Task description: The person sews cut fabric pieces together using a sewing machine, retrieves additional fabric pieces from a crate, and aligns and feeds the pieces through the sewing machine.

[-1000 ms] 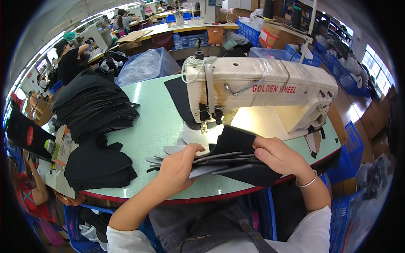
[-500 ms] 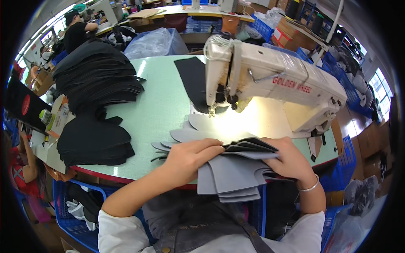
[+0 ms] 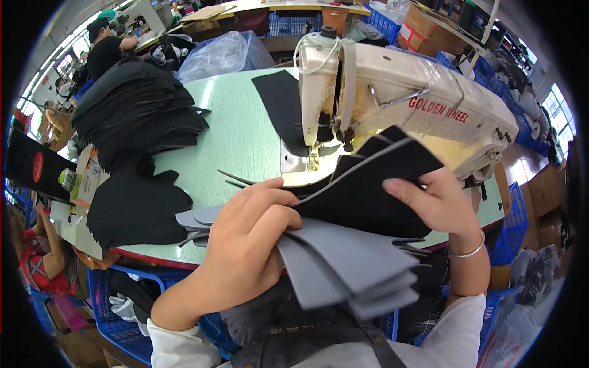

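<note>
Toward the table's front edge, my left hand (image 3: 248, 236) is closed round a fanned bundle of cut fabric pieces, grey side up (image 3: 350, 264). Their lower ends hang over my lap. My right hand (image 3: 438, 199) grips the right end of several pieces, black side showing (image 3: 377, 193), lifted and tilted above the grey ones. Its thumb lies on the black face; the other fingers are partly hidden behind. Just beyond stands a white sewing machine (image 3: 442, 86), its needle area partly covered by the raised pieces. Another black piece (image 3: 277, 104) lies on the table left of the machine head.
A tall stack of black pieces (image 3: 138, 104) and a lower one (image 3: 138, 205) stand on the green table (image 3: 230, 129) at left. Blue crates (image 3: 123, 313) sit below its front edge. A person in black (image 3: 110, 52) sits far left; another in red (image 3: 46, 264) is nearer.
The bundle has parted: my right hand has raised several pieces with their black side showing. My left hand has moved left and nearer to me with the grey ones.
</note>
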`<state>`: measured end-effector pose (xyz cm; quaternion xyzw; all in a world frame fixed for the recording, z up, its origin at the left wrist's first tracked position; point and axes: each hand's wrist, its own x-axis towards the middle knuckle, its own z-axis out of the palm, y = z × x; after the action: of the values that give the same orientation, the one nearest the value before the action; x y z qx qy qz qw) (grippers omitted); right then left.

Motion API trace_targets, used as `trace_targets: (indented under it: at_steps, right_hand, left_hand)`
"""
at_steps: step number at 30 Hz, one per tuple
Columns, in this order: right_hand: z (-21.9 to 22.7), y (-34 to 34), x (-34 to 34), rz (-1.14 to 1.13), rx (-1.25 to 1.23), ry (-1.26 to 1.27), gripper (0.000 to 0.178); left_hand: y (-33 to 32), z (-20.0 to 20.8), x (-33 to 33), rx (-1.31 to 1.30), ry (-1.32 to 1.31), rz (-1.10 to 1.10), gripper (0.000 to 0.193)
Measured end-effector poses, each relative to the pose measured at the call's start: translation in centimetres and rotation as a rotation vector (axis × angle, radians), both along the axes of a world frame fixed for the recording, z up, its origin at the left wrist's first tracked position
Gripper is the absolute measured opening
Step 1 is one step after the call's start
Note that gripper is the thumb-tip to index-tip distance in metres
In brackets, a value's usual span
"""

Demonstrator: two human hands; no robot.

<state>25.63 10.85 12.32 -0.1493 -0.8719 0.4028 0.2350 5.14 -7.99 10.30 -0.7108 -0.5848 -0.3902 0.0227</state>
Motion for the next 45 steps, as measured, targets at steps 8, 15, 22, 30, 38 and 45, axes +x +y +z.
trace_targets:
  at_steps: [8, 15, 22, 30, 38, 45]
  right_hand:
    - [-2.3, 2.1, 0.2, 0.026, 0.058, -0.276, 0.041]
    - [-2.2, 2.8, 1.7, 0.087, -0.161, -0.27, 0.049]
    - [-2.2, 2.2, 2.0, 0.165, -0.106, -0.15, 0.05]
    - [-2.2, 2.2, 2.6, 0.234, -0.207, -0.204, 0.038]
    - [-2.8, 2.4, 2.3, 0.075, 0.067, -0.585, 0.036]
    - [-1.5, 1.1, 3.1, -0.129, -0.091, -0.029, 0.025]
  left_hand:
    - [1.6, -4.7, -0.7, -0.104, 0.011, 0.037, 0.032]
    - [1.4, -5.3, -0.1, 0.059, 0.213, -0.024, 0.024]
    - [1.8, -6.5, 0.0, 0.151, 0.216, -0.059, 0.021]
    - [2.1, -6.0, 0.9, 0.214, 0.252, -0.055, 0.025]
    - [1.8, -6.1, 1.5, 0.199, 0.284, -0.053, 0.024]
    - [-1.1, -5.5, 2.2, 0.261, 0.339, -0.09, 0.018]
